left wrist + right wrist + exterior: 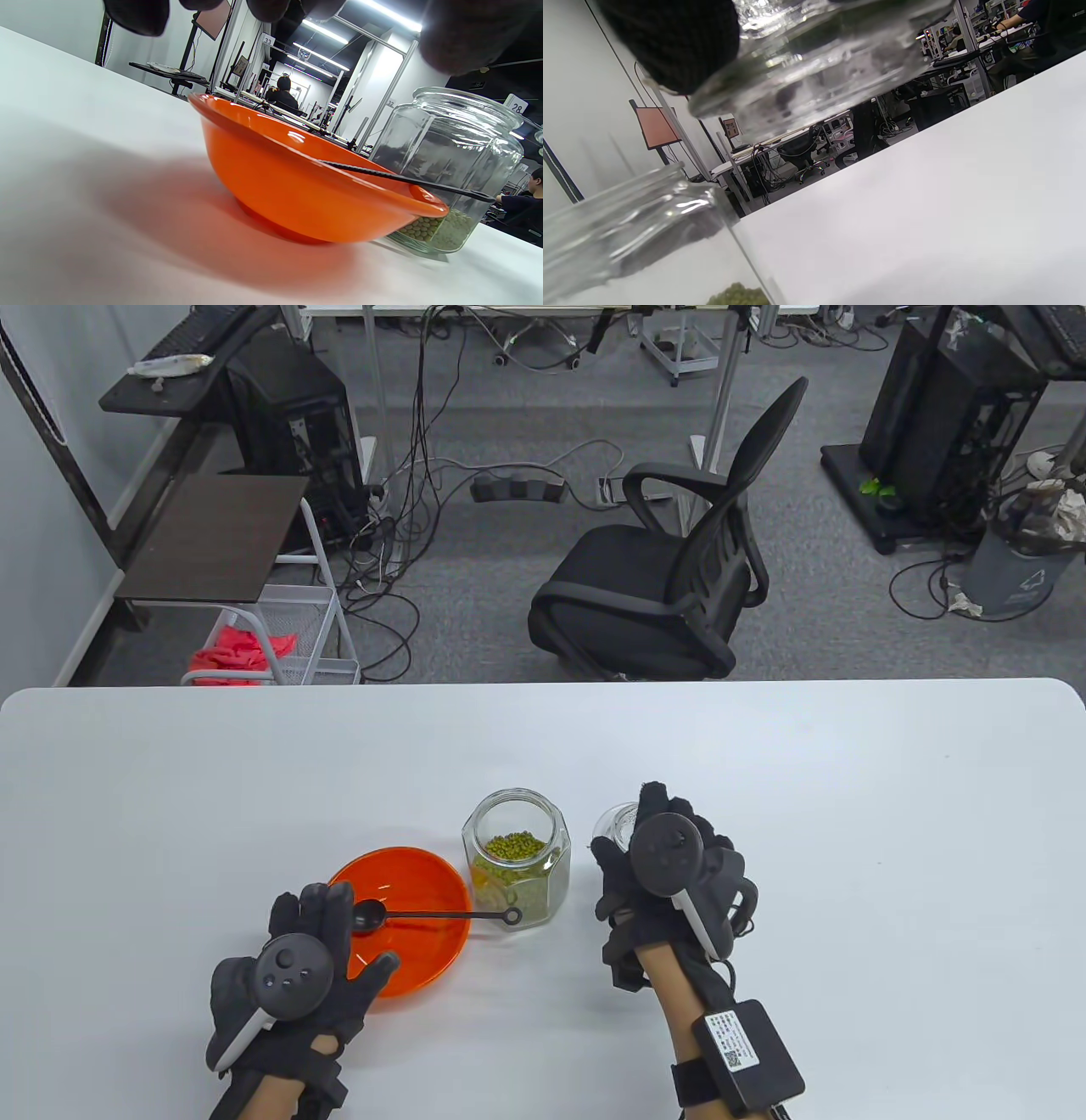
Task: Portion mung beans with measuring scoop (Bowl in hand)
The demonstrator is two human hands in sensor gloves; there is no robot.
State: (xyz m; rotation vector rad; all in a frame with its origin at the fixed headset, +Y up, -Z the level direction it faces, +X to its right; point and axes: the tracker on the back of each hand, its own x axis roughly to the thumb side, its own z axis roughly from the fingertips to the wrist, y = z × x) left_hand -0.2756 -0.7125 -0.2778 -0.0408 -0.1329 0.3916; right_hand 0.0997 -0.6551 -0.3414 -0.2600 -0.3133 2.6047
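Observation:
An orange bowl sits on the white table, and a black measuring scoop lies across it with its head inside and its handle over the right rim. To the bowl's right stands an open glass jar holding mung beans. My left hand hovers at the bowl's left rim with straight fingers and holds nothing. My right hand grips the glass jar lid just right of the jar, above the table. The right wrist view shows the lid raised over the tabletop.
A black office chair stands beyond the table's far edge, with a wire cart at the far left. The bowl nearly touches the jar, and the scoop handle reaches towards it.

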